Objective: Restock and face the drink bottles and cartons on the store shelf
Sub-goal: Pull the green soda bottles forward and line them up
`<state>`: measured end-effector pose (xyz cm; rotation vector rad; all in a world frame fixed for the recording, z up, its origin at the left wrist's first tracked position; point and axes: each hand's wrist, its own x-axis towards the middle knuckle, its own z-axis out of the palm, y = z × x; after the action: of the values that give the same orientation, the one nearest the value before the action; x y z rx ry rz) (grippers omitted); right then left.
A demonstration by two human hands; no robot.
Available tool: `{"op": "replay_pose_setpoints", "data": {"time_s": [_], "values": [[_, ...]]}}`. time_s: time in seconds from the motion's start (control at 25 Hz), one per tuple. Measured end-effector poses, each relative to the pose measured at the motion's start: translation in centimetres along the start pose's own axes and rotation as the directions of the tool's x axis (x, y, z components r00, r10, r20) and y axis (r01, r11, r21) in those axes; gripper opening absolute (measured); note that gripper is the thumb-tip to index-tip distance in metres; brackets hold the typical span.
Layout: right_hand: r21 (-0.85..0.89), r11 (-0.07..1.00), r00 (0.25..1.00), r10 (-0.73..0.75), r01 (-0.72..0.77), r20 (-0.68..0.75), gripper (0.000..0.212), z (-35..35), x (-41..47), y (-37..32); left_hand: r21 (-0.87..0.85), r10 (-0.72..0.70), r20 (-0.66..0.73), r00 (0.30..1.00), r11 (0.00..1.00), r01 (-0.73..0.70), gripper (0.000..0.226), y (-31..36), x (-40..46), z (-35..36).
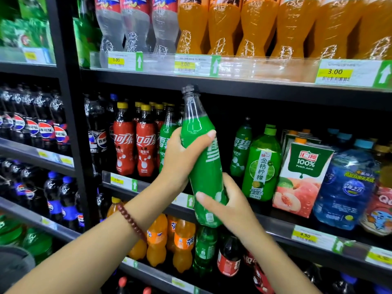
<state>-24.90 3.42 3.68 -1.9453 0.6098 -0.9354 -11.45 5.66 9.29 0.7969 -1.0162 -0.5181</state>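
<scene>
A green soda bottle (201, 162) with a dark cap is held in front of the middle shelf, tilted with its top leaning left. My left hand (182, 153) grips its upper body, thumb across the front. My right hand (222, 200) grips its lower part from the right. Behind the bottle is a dark gap on the shelf between a green bottle (167, 134) on the left and another green bottle (240, 149) on the right.
Red cola bottles (135, 143) stand left of the gap. A lime drink bottle (262, 164), a peach juice carton (301, 177) and a blue water jug (345, 187) stand to the right. Orange soda bottles (258, 24) fill the shelf above; orange, green and red bottles (182, 240) stand below.
</scene>
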Motion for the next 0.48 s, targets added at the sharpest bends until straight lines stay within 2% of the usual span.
{"op": "replay_pose_setpoints", "data": {"time_s": [0.08,0.12,0.16,0.24,0.32,0.4,0.48], "values": [[0.413,0.895,0.962,0.06,-0.169,0.265,0.061,-1.2,0.5,0.0,-0.176,-0.078,0.049,0.996,0.981,0.086,0.052,-0.1,0.2,-0.2],[0.489,0.846,0.946,0.054,-0.214,0.32,0.064,-1.4,0.7,0.0,-0.229,-0.115,0.065,0.991,0.965,0.127,0.058,0.0,0.2,-0.1],[0.495,0.846,0.949,0.038,-0.197,0.312,0.064,-1.4,0.7,0.1,-0.232,-0.132,0.065,0.989,0.962,0.144,0.064,0.0,0.1,-0.1],[0.387,0.919,0.989,0.027,-0.082,0.144,0.059,-0.5,0.6,0.0,-0.053,-0.101,0.035,0.994,0.993,0.103,0.066,-0.2,0.2,0.0],[0.15,0.988,0.993,-0.03,0.047,-0.113,0.054,0.3,0.6,-0.3,0.198,-0.033,0.009,0.999,0.98,0.031,0.064,-0.1,-0.6,0.1],[-0.126,0.985,0.927,-0.152,0.115,-0.343,0.051,0.9,0.9,-0.3,0.363,0.041,-0.001,0.999,0.931,-0.038,0.063,0.1,-1.7,0.5],[-0.354,0.924,0.863,-0.292,0.143,-0.413,0.054,1.6,1.1,0.1,0.437,0.06,0.034,0.998,0.897,-0.069,0.064,0.0,-2.2,0.8]]}}
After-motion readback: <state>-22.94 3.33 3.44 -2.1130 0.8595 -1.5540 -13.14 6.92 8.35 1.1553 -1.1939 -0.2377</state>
